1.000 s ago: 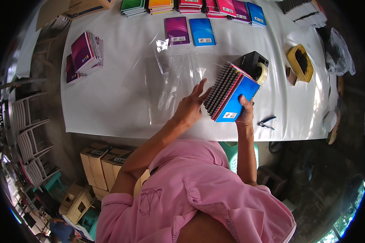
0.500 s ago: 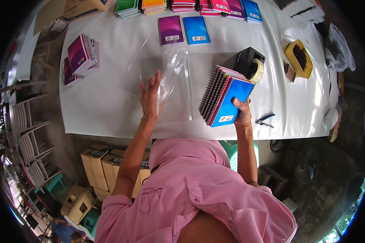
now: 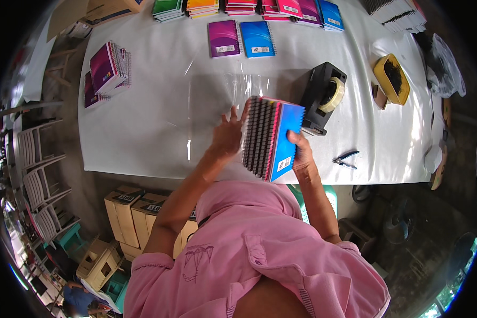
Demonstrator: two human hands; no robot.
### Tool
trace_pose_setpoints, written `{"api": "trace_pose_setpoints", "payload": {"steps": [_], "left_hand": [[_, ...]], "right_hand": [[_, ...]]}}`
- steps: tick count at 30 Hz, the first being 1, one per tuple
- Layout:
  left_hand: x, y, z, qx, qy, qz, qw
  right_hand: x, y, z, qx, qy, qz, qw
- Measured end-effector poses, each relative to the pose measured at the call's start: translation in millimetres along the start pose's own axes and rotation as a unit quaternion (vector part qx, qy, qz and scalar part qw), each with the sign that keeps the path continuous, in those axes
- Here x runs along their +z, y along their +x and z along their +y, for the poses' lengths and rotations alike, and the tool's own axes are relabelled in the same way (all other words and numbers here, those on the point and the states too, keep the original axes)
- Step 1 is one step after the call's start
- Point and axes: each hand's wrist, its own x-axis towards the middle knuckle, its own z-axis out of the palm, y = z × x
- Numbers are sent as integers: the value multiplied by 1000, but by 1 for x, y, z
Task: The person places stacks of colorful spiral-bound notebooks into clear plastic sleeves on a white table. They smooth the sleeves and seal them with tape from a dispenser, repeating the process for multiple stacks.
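My right hand point(image 3: 301, 151) grips a thick stack of spiral notebooks point(image 3: 285, 140), thumb on the blue top cover. The stack is tilted, its black wire bindings facing left. Close against that bound side is my left hand point(image 3: 229, 135), with its fingers apart. Under and beyond the left hand lies a clear plastic bag or sheet point(image 3: 190, 148), seen mainly by its glints; whether the fingers touch it is hard to make out. Just right of the stack stands a black tape dispenser point(image 3: 317, 100) with a roll of tape point(image 3: 333, 94).
A purple notebook point(image 3: 224, 40) and a blue notebook point(image 3: 258, 40) lie ahead, below a row of coloured stacks. More purple notebooks point(image 3: 107, 69) sit at left. Small cutting pliers point(image 3: 346, 159) and a yellow container point(image 3: 392, 79) are at right on the white-covered table point(image 3: 143, 143).
The notebook stack has come left and nearer to me in my right hand, uncovering the tape dispenser. My left hand has moved right, up to the stack, and the plastic has shifted and flattened.
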Motion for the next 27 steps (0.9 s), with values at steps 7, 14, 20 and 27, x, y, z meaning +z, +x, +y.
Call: {"api": "trace_pose_setpoints", "payload": {"steps": [7,14,20,27], "left_hand": [[-24,4,-59,102,203,206,952],[-9,2,-120,24,108,295,949],[-31,17,-155,15,158,293,943],[-88,40,-204,-96,151,283,942]], "right_hand": [[0,1,15,82,-69,14,994],[-40,0,20,45,-37,67,996],[-37,-9,13,-27,-24,51,998],[-24,-23,24,-63,-18,39,997]]}}
